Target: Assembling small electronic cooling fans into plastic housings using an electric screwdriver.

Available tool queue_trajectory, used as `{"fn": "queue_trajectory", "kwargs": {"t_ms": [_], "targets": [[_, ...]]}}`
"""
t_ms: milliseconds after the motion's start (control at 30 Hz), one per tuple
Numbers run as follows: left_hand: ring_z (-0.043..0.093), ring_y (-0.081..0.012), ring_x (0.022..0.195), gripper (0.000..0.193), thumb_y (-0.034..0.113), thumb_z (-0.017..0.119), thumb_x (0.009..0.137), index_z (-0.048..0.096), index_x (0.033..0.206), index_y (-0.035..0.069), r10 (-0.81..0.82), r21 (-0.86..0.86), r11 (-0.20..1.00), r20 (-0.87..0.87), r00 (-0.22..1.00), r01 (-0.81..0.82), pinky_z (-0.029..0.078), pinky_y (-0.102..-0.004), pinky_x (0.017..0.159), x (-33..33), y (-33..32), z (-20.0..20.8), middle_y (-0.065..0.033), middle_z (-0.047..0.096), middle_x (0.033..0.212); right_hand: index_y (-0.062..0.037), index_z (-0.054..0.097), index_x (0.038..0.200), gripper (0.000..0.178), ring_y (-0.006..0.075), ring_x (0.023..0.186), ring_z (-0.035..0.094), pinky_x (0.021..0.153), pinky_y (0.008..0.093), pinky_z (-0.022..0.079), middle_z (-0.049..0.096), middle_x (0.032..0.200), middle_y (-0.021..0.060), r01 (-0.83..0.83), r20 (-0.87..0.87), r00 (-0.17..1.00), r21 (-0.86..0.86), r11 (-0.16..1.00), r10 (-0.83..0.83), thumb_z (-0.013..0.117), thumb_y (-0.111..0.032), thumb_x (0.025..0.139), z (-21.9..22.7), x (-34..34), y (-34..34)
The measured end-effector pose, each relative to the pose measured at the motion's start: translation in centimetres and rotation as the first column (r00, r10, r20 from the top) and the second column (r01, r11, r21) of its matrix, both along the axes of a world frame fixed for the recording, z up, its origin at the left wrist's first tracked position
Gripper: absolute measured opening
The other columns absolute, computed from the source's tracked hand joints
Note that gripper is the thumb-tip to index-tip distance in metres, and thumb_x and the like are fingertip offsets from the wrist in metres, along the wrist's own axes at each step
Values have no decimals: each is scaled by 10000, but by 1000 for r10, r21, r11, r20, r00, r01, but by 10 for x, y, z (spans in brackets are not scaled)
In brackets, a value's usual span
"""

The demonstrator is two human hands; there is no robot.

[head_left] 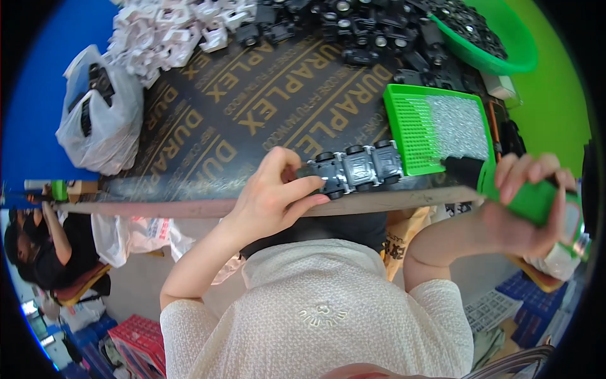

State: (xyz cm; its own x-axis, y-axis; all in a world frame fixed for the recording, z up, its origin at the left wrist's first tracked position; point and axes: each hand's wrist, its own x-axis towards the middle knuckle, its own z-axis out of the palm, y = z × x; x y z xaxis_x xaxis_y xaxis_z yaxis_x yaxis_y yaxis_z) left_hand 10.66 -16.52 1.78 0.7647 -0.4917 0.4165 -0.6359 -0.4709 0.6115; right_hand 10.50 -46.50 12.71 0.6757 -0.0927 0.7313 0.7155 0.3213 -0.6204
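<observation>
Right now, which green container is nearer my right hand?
The rectangular tray, holding small silvery pieces; the round basin, with dark parts in it, sits farther from your right hand.

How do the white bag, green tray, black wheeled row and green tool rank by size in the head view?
1. White bag and green tray: too alike to rank.
2. Black wheeled row: smaller.
Unsure: green tool, partly covered by the right hand.

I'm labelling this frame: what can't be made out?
All in the head view:
Leftmost toy vehicle: one end hidden by the left hand.
Green tool: partly covered by the right hand, tip blurred.
Silvery pieces in the green tray: too small to identify.
White bag: plastic partly veils its inside.
</observation>
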Motion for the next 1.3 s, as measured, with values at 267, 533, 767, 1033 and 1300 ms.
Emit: {"fn": "queue_trajectory", "kwargs": {"t_ms": [267,533,767,1033,1300], "targets": [[629,-270,930,184,82,751,767,677,929,34,-60,-44,997,38,997,62,526,-328,726,0,-5,-5,-164,551,1242,71,561,866,122,242,477,573,465,311,472,598,802,182,405,-108,912,94,909,-395,532,-47,855,-37,66,-29],[601,-236,766,253,68,758,722,683,956,9,-117,-26,992,124,985,121,490,-318,648,2,-8,-6,-96,658,1046,73,551,827,95,219,441,580,414,296,461,607,730,165,378,-45,925,0,926,-377,579,-18,823,-40,85,-13],[597,-229,764,404,132,818,600,692,965,14,-106,-43,993,105,989,111,500,-314,652,3,-9,-10,-92,665,1058,61,552,805,88,205,437,578,416,284,454,607,715,150,403,-72,912,-28,915,-404,580,-21,821,-43,93,-13],[593,-228,777,383,105,809,593,696,946,12,-90,-40,995,111,990,95,507,-315,653,2,-9,-10,-74,673,1052,78,522,867,97,225,461,556,461,330,481,592,731,191,416,-91,896,-168,894,-434,522,-19,865,-43,92,-9],[586,-206,768,353,86,794,623,700,959,31,-80,-10,997,139,987,82,506,-295,640,2,-5,-12,-41,677,1060,65,568,847,82,218,453,584,428,279,444,621,790,169,437,-35,897,-85,895,-441,596,-9,823,-42,99,-6]]}}
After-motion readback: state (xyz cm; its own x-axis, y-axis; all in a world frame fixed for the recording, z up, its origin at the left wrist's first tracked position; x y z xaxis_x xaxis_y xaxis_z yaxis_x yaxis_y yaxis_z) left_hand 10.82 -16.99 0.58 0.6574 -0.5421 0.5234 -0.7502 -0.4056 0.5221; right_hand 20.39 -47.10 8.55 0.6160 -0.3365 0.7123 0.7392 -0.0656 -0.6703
